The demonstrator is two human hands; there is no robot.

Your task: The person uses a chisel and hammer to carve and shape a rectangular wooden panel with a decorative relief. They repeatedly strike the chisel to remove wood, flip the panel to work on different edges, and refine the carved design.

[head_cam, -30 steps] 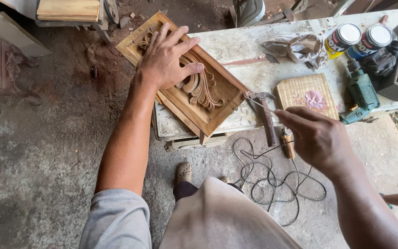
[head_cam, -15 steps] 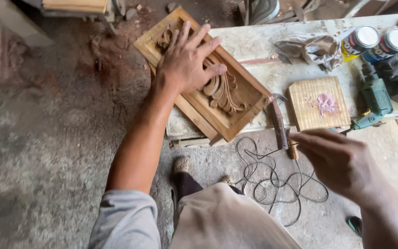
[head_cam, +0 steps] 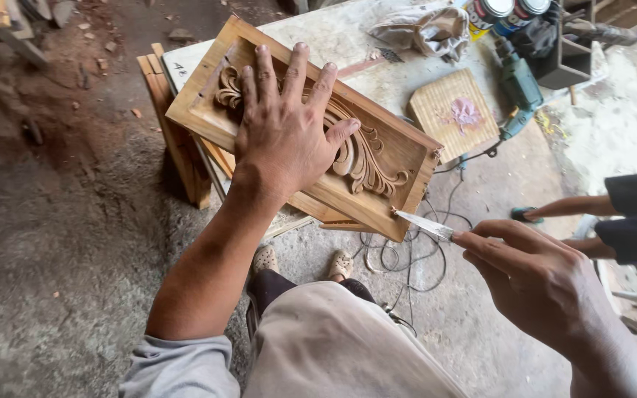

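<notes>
My left hand [head_cam: 285,129] lies flat, fingers spread, on a carved wooden panel [head_cam: 377,166] with a leafy scroll relief inside a raised frame. The panel rests tilted on the near corner of a pale worktable [head_cam: 348,40]. My right hand [head_cam: 532,276] grips a thin metal blade tool [head_cam: 422,223]. Its tip touches the panel's near right corner edge.
On the table lie a small square wooden block with pink paste [head_cam: 455,114], a green power drill [head_cam: 519,88], a crumpled cloth [head_cam: 425,29] and two cans [head_cam: 503,11]. A cable [head_cam: 407,254] coils on the concrete floor. Another person's legs [head_cam: 591,210] are at right.
My right hand moved from the table's hammer area to the panel's corner and now holds the blade against it. The view shifted closer; my left hand stayed pressed on the panel.
</notes>
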